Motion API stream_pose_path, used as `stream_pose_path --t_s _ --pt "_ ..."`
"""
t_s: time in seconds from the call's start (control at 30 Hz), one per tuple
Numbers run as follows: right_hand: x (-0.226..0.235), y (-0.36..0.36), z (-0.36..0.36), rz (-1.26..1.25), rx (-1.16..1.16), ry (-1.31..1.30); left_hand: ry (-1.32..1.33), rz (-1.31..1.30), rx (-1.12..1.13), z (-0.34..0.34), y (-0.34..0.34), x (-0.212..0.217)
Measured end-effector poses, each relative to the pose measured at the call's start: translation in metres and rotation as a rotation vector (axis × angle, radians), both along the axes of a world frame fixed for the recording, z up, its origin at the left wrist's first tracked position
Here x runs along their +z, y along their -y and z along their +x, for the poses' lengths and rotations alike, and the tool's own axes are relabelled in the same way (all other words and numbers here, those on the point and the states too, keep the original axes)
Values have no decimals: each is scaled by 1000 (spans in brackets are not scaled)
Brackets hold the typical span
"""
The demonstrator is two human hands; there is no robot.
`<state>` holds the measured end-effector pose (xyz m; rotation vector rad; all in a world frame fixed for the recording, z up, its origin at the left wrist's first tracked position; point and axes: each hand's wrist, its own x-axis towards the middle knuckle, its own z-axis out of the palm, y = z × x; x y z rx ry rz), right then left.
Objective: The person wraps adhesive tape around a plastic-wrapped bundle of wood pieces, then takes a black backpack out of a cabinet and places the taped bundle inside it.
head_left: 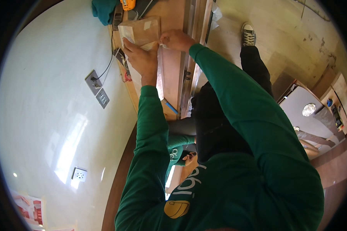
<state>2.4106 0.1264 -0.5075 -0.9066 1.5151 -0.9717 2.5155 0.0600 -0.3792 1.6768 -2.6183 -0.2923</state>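
A long wooden panel (150, 29), partly covered in pale translucent film or tape, lies on the wooden bench at the top centre. My left hand (140, 59) rests on the panel, its thumb and fingers spread apart. Just right of it, my right hand (176, 40) is closed in a pinch at the panel's right edge. A thin whitish bit shows by those fingertips, too small to name. Below the hands, a blue pen-like stick (170, 106) lies on the bench.
An orange-yellow power tool (128, 4) and a teal cloth (103, 11) sit at the far end. A black cable runs to the wall socket (93, 81) on the left. Another person in a green sleeve (181, 140) is below the bench. Boards and tools stand at right.
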Motion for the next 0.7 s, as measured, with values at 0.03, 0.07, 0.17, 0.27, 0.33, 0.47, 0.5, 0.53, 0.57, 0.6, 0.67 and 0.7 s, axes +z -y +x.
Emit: stream_pose_path --t_s 0.03,0.07,0.17,0.27,0.33,0.47,0.5,0.53,0.57,0.6,0.67,0.7 --pt "-3 0 1 -32 -7 -20 3 28 10 0 1 1" --pt "-7 0 1 -20 -5 34 6 56 22 1 1 2" --pt "-16 7 -1 -121 91 28 -7 1 14 5 -1 0" --pt "-54 10 2 -346 229 -167 -7 6 11 -1 0 -2" --pt "-95 0 19 -228 222 12 24 1 -9 -11 -1 -5" --pt "-38 -31 47 574 347 484 -48 -107 5 -1 -3 -12" --pt "-21 -42 43 641 359 410 -22 -164 -24 4 -5 -14" --pt "-11 -70 37 480 280 476 4 -224 -48 9 -7 -16" --pt "0 -90 22 477 230 535 31 -294 -63 13 -8 -17" --pt "12 -110 5 473 168 594 53 -285 -87 12 -9 -18" --pt "32 -133 -26 647 92 599 96 -274 -134 5 -11 -18" --pt "37 -145 -38 655 79 567 98 -294 -141 5 -13 -18"
